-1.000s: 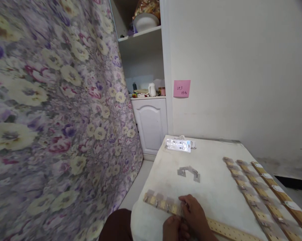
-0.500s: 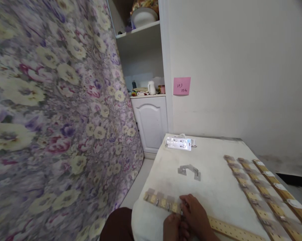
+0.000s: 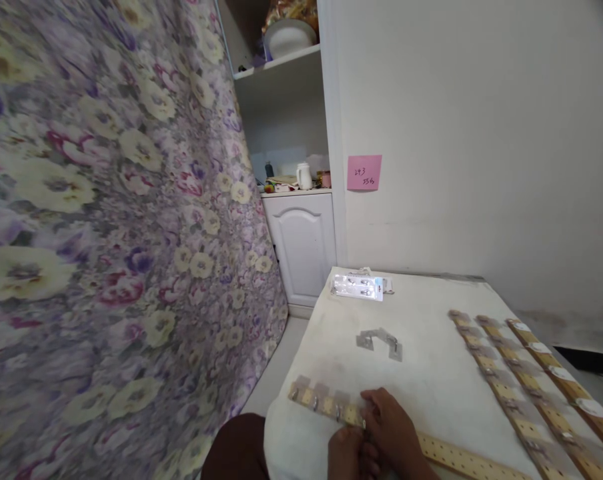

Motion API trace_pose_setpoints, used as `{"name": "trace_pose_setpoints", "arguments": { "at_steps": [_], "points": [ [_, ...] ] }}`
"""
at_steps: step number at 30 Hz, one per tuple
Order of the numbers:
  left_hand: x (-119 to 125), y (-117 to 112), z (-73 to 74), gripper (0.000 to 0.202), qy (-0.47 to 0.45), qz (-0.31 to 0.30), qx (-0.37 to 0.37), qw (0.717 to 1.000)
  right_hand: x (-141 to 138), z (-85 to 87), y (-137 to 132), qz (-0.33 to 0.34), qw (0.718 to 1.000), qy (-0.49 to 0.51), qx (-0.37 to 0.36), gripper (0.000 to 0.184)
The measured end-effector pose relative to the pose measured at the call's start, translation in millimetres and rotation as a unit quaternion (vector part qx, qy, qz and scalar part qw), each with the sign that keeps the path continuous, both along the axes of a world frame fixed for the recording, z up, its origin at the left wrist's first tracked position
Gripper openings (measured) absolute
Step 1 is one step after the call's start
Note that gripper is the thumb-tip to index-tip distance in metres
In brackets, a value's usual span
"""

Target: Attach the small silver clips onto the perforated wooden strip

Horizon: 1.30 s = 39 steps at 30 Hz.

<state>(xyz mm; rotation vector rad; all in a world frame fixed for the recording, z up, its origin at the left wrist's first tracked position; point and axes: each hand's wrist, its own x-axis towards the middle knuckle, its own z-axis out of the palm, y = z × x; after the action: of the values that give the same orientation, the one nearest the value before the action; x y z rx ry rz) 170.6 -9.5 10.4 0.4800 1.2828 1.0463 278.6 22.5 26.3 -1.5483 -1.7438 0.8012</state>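
A long pale wooden strip with holes (image 3: 461, 460) lies slantwise across the near part of the white table. Along its left end sit several clear adhesive hooks (image 3: 315, 402) with metal hooks on them. My right hand (image 3: 391, 427) rests over the strip, its fingers bent round the rightmost adhesive hook (image 3: 364, 423). Just below, my left hand (image 3: 345, 455) is closed, its thumb and fingers pressed together against the same hook at the strip's near edge. Both hands partly cover this hook and the strip beneath.
Loose clear hooks (image 3: 379, 339) lie mid-table. Packaged hooks (image 3: 356, 286) are at the back left. Several more wooden strips with hooks (image 3: 524, 383) line the right side. A floral curtain (image 3: 131, 233) hangs left; a pink note (image 3: 364, 173) is on the wall.
The view has shifted very slightly. Both hands stay at the same spot on the strip, with only small finger movement; the other things have not moved.
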Motion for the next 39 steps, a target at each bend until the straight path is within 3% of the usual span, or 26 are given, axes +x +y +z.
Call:
{"name": "trace_pose_setpoints", "arguments": {
  "at_steps": [7,15,24,29,33,39],
  "points": [
    [0.5,-1.5,4.1,0.028,-0.011,-0.007,0.000,1.000,3.1,7.1,5.8,-0.003,0.998,-0.002,-0.058,0.028],
    [0.7,-1.9,5.1,0.030,0.000,-0.005,0.003,1.000,4.8,1.9,16.6,0.008,0.997,0.021,-0.075,0.025],
    [4.2,-2.0,14.4,0.029,0.009,0.006,-0.023,1.000,4.6,5.7,22.5,0.021,0.994,0.020,-0.104,0.041],
    [0.0,-3.6,22.3,0.030,-0.003,-0.016,0.004,1.000,4.7,8.2,22.7,0.014,0.995,0.018,-0.096,0.047],
    [-3.3,-6.0,16.8,0.030,-0.016,-0.034,0.003,0.999,5.7,6.4,21.8,0.006,0.997,0.023,-0.080,0.042],
    [-3.8,-16.2,-1.1,0.040,0.001,-0.036,0.059,0.998,11.5,1.4,24.0,0.017,0.997,0.069,-0.041,0.032]
  ]
}}
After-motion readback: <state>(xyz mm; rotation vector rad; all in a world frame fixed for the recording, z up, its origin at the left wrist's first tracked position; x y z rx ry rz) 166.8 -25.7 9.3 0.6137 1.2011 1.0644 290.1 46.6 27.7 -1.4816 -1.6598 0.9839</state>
